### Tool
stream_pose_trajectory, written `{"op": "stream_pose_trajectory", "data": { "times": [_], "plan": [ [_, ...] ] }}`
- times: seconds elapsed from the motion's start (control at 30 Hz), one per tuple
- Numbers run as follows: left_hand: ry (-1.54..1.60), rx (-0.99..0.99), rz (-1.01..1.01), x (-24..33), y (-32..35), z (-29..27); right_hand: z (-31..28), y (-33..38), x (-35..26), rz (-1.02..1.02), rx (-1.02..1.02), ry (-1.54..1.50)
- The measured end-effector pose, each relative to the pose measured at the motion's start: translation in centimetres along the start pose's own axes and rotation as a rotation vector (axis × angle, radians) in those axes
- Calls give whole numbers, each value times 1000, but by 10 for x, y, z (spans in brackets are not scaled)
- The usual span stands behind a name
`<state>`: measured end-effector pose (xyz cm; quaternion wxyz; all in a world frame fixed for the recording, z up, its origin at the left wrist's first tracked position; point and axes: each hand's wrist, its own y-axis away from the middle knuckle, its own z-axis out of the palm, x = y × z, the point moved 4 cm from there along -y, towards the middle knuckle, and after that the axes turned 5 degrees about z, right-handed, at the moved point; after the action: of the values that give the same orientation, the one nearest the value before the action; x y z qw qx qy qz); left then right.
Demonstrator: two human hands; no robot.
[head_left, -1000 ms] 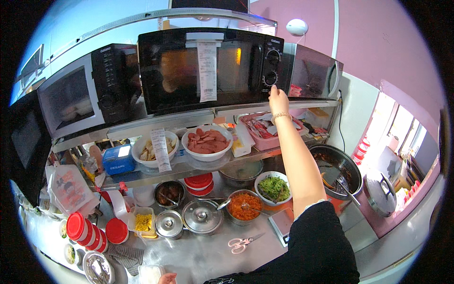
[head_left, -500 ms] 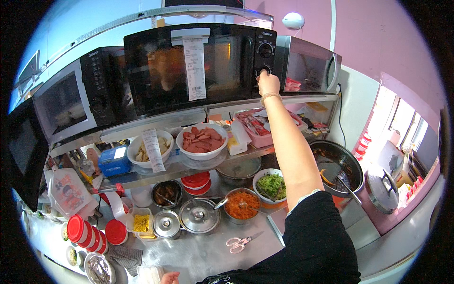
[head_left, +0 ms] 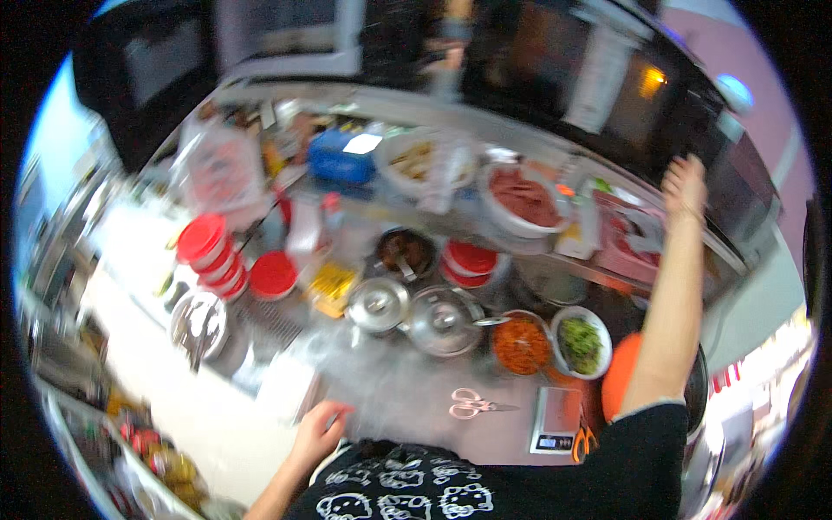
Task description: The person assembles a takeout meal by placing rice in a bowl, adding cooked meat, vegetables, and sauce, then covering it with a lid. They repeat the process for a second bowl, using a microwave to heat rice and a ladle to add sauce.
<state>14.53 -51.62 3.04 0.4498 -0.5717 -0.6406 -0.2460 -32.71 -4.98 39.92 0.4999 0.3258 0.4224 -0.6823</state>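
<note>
My right hand (head_left: pixel 685 184) is raised at the lower right of the large black microwave oven (head_left: pixel 542 65), off its knob. Its blurred fingers look loosely stretched, with nothing seen in them. An orange glow shows in the microwave's dark door. Low in front of my body, my left hand (head_left: pixel 319 431) has thumb and fingers apart and holds nothing I can see. It is beside a whitish, blurred container (head_left: pixel 286 387) at the counter's edge. Pink-handled scissors (head_left: pixel 472 404) lie on the steel counter to its right.
Lidded pots (head_left: pixel 444 321), a bowl of shredded orange food (head_left: pixel 521 343) and a bowl of chopped greens (head_left: pixel 581 344) line the counter. A kitchen scale (head_left: pixel 555 419) is near orange-handled scissors (head_left: pixel 584 443). Red-lidded tubs (head_left: pixel 204 243) stand left. The shelf holds a bowl of sliced meat (head_left: pixel 524 198).
My right hand has let go of the microwave knob and drawn back. The view has swung left and down, so more of my left hand and the counter shows.
</note>
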Motion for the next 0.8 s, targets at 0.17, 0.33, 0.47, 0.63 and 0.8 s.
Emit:
{"op": "stream_pose_trajectory", "data": {
  "times": [0.17,0.33,0.47,0.63,0.8],
  "plan": [
    [39,184,-265,-25,26,-22,10,148,120,-8,-211,350],
    [-416,536,-313,-72,67,-70,26,344,336,588,-749,555],
    [-428,495,-467,-132,72,-102,57,441,421,1008,-711,515],
    [316,124,-765,-226,47,-113,127,533,483,1374,-800,321],
    [873,594,-737,-269,47,-99,181,564,572,1202,-600,345]
  ]
}}
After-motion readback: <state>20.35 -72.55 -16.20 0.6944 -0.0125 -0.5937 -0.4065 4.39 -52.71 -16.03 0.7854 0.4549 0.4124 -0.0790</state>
